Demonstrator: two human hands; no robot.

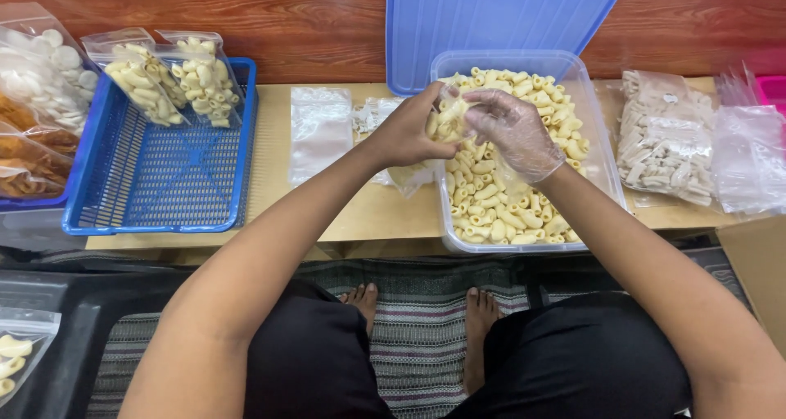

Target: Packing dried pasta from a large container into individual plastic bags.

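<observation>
While I watch: left hand (407, 132) pinches small clear pouch (449, 116); gloved right hand (514, 131) pinches pasta into it.
Edges: clear pasta tub (591, 132) overhangs counter (360, 210) front.
Packages: filled pouches (176, 79) in blue basket (155, 185), far left.

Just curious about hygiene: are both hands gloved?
No: only the right hand wears a clear plastic glove; the left hand is bare.

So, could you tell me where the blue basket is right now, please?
In the head view, the blue basket sits on the left end of the low table, left of the flat clear bags, with two filled pasta bags leaning in its far end.
</observation>
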